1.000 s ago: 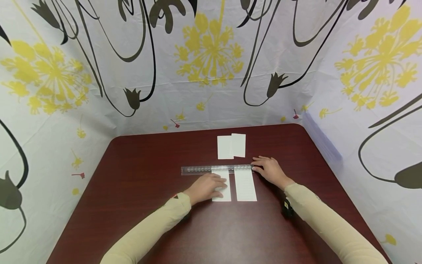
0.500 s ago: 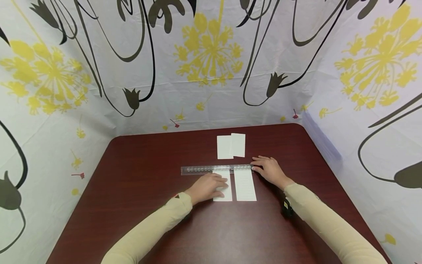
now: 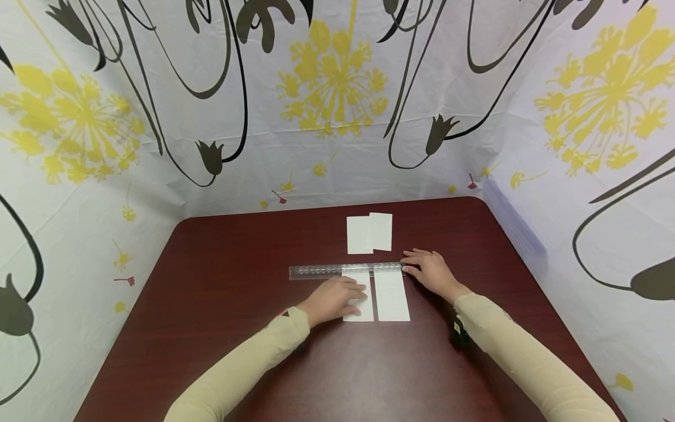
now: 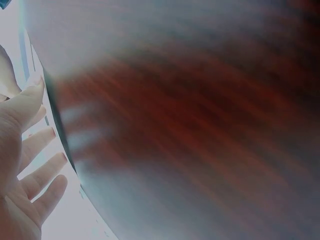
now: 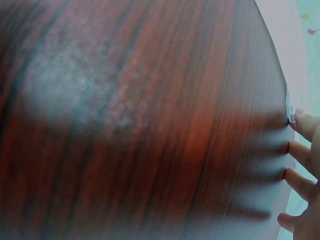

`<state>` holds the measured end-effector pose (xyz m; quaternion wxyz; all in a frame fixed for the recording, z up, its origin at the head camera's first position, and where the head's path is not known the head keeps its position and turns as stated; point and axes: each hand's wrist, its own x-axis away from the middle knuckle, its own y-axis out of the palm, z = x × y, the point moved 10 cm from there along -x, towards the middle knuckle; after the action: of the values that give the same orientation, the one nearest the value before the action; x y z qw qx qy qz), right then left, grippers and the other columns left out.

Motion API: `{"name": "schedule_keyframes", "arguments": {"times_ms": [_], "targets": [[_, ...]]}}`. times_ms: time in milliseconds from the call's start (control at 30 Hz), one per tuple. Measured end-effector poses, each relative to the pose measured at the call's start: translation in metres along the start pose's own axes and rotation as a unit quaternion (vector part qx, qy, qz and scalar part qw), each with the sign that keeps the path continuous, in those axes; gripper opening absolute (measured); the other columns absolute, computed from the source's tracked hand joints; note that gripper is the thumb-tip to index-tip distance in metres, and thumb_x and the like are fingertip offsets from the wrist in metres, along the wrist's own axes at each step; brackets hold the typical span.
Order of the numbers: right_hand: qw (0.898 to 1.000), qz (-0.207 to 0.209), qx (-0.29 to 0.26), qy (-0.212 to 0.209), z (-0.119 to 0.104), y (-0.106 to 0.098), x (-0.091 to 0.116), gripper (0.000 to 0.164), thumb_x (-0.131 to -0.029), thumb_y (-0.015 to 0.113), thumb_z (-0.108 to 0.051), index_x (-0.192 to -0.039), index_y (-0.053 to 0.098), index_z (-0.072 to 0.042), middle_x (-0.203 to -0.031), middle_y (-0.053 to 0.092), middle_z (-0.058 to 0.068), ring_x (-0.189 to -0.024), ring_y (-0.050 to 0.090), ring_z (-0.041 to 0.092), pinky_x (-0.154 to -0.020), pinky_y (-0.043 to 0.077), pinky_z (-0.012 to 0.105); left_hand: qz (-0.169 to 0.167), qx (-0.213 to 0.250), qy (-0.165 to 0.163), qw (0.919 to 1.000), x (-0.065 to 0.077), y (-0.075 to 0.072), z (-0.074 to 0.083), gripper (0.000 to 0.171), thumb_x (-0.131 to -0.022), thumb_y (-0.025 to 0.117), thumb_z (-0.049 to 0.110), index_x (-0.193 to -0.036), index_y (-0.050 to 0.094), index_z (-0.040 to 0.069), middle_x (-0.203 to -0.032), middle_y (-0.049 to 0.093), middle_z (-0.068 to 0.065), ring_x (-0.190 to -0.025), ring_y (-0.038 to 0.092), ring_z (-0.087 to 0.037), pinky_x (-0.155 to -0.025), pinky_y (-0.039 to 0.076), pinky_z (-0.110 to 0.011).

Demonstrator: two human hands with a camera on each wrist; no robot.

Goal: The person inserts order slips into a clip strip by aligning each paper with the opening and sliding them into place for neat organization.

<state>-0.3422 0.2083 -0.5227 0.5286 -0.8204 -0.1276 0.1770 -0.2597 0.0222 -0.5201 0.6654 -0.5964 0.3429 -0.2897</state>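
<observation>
Two white lined cards lie side by side with a narrow gap. My left hand [image 3: 333, 300] rests on the left card [image 3: 358, 312], fingers extended and spread, partly covering it. Across the far ends of both cards lies a clear plastic ruler [image 3: 316, 271]. At the ruler's right end is my right hand [image 3: 433, 274], its thumb and fingertips touching the end. The right card [image 3: 392, 296] lies just below that end. In the right wrist view, the fingers [image 5: 301, 186] stand apart with tips near the tabletop. The left wrist view shows the left fingers [image 4: 42, 175] spread.
Two more white cards [image 3: 360, 234] overlap farther back on the dark red-brown table [image 3: 237, 252]. Patterned fabric walls [image 3: 327, 158] stand around its back and sides. The table's rounded far edge lies close to the fabric.
My left hand has slid slightly right with the left card, narrowing the gap between the two near cards. The ruler and right hand stay almost still.
</observation>
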Motion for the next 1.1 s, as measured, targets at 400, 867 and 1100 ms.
{"name": "schedule_keyframes", "arguments": {"times_ms": [400, 867, 1100], "targets": [[1.000, 0.003, 0.001, -0.002, 0.0001, 0.0002, 0.0001, 0.035, -0.096, 0.065, -0.025, -0.126, 0.068, -0.007, -0.141, 0.060, 0.014, -0.138, 0.048, 0.039, -0.111, 0.029, 0.071, -0.001, -0.007, 0.006, 1.0000, -0.0028, -0.0030, 0.0048, 0.042, -0.089, 0.067, 0.047, -0.123, 0.070, 0.024, -0.136, 0.065, 0.003, -0.127, 0.060, -0.020, -0.109, 0.047, -0.038], [1.000, 0.001, 0.000, 0.002, 0.0010, 0.0005, -0.0001, 0.035, -0.096, 0.064, -0.025, -0.127, 0.068, -0.008, -0.142, 0.059, 0.014, -0.139, 0.047, 0.038, -0.112, 0.028, 0.070, 0.007, 0.007, 0.008, 0.9999, -0.0067, -0.0032, 0.0072, 0.041, -0.088, 0.068, 0.046, -0.122, 0.071, 0.022, -0.135, 0.066, 0.002, -0.127, 0.060, -0.021, -0.109, 0.047, -0.037], [1.000, -0.001, 0.003, 0.006, 0.0011, 0.0006, 0.0004, 0.035, -0.096, 0.064, -0.025, -0.127, 0.068, -0.008, -0.142, 0.059, 0.014, -0.139, 0.047, 0.038, -0.112, 0.028, 0.070, 0.003, 0.001, 0.005, 1.0000, -0.0079, -0.0025, 0.0080, 0.041, -0.088, 0.068, 0.046, -0.121, 0.071, 0.023, -0.135, 0.066, 0.003, -0.127, 0.060, -0.020, -0.109, 0.047, -0.036]]}}
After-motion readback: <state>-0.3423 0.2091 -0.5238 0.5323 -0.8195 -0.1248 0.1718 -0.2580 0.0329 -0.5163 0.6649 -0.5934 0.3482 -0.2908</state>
